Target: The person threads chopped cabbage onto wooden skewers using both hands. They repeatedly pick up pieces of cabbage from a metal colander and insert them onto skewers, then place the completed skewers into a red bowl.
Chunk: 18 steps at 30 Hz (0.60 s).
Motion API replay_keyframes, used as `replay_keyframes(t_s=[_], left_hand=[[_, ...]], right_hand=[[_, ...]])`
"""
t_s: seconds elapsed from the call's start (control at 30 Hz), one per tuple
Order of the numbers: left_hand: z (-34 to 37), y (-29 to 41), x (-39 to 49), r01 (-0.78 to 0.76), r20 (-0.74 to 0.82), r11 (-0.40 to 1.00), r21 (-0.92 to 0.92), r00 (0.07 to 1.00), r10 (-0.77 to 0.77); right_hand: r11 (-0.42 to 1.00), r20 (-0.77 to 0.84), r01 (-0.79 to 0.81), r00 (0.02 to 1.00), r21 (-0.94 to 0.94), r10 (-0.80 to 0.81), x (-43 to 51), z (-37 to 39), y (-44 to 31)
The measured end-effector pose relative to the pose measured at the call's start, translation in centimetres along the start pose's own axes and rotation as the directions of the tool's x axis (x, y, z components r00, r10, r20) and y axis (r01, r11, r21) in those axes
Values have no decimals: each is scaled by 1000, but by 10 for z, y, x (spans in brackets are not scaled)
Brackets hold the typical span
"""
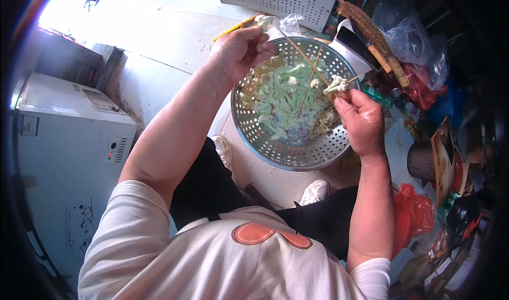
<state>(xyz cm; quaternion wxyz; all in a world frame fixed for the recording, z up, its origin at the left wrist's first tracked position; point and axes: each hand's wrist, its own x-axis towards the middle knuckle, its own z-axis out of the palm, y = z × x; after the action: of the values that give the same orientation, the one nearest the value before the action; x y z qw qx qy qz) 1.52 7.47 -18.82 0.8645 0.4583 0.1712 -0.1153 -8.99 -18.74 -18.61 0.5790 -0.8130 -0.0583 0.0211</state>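
A large perforated metal colander (290, 161) stands on the floor before me, holding many cut cauliflower florets (284, 97) in its middle. My right hand (360, 111), at the colander's right rim, grips a cauliflower floret (337, 84) and the lower end of a thin wooden stick (304, 55). This stick slants up and left across the colander. My left hand (248, 47) is over the upper left rim, with a small floret (263, 20) at its thumb and fingertips. A second thin stick (311, 81) lies across the florets inside.
A white freezer (71, 149) stands at the left. Beyond the colander is a perforated metal panel (274, 2). At the right are a white container (350, 49), a straw brush (370, 29), plastic bags (409, 41), a green bottle (375, 96) and a red plastic stool or tub (409, 212).
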Motion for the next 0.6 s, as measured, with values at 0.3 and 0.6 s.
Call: replay_keyframes(t_s=[0.3,0.6], left_hand=[[1,-5,2,-32,50,999,-21,998,33],[5,-9,0,-101,40,994,33,994,100]], right_hand=[[1000,-8,13,1000,-9,-13,-2,10,0],[996,-51,58,997,-67,-62,-1,16,-2]])
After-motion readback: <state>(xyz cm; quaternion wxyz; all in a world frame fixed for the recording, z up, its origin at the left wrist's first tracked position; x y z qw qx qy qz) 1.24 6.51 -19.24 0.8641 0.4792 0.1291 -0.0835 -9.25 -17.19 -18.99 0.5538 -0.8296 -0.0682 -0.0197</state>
